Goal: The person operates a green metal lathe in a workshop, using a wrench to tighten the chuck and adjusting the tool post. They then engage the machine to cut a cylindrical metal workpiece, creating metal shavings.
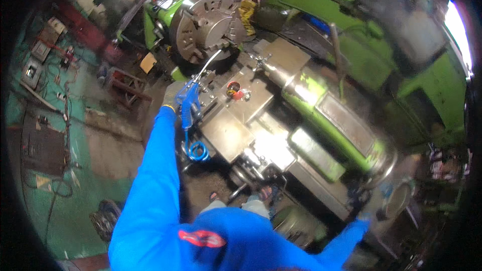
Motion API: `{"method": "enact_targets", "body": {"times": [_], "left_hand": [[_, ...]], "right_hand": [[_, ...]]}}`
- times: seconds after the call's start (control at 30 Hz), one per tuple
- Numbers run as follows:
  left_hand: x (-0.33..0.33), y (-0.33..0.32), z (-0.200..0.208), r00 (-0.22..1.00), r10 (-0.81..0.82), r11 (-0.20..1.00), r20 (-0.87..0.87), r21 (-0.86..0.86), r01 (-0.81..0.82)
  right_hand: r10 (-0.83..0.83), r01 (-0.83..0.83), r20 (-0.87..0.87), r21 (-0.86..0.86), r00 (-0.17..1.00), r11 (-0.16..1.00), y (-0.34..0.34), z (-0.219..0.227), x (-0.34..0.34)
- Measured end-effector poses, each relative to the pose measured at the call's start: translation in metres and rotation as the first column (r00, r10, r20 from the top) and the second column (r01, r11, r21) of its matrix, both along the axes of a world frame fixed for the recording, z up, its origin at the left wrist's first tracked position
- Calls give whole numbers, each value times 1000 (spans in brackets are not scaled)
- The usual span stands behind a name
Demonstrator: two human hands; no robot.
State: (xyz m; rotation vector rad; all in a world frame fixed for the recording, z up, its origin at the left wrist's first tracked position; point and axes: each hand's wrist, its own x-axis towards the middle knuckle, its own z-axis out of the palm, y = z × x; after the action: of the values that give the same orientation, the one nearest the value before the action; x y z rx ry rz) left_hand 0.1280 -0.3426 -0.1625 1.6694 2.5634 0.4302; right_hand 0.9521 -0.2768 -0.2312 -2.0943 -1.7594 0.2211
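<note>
Blue air gun (188,105) is jutting toward one o'clock, clamped in a worker's left hand (173,95), arm (156,165) stretching toward twelve; blurred right hand's (358,199) grip cannot be told.

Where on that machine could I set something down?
The near plate, in front of the red container, looks bare; so does the far plate, just beyond the tailstock's tip. It's crowded around container and the left hand with its blue air gun.
</note>
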Motion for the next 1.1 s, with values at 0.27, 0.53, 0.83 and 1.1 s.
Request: {"method": "enact_targets", "body": {"times": [0.27, 0.53, 0.83, 1.1], "left_hand": [[-20, -5, -21, 974, 51, 998, 219, 21, -57], [-36, 3, -34, 967, -57, 998, -248, -48, 46], [-68, -7, -68, 999, -31, 998, 11, 46, 30], [-24, -4, -24, 980, -23, 1000, -196, -2, 23]], "right_hand": [[40, -39, -37, 10, 999, 999, 128, 52, -5], [6, -6, -28, 16, 1000, 1000, 5, 3, 34], [78, -72, -122, 54, 989, 996, 92, 26, -3], [-350, 242, -731, -254, 586, 936, -267, -36, -7]]}}
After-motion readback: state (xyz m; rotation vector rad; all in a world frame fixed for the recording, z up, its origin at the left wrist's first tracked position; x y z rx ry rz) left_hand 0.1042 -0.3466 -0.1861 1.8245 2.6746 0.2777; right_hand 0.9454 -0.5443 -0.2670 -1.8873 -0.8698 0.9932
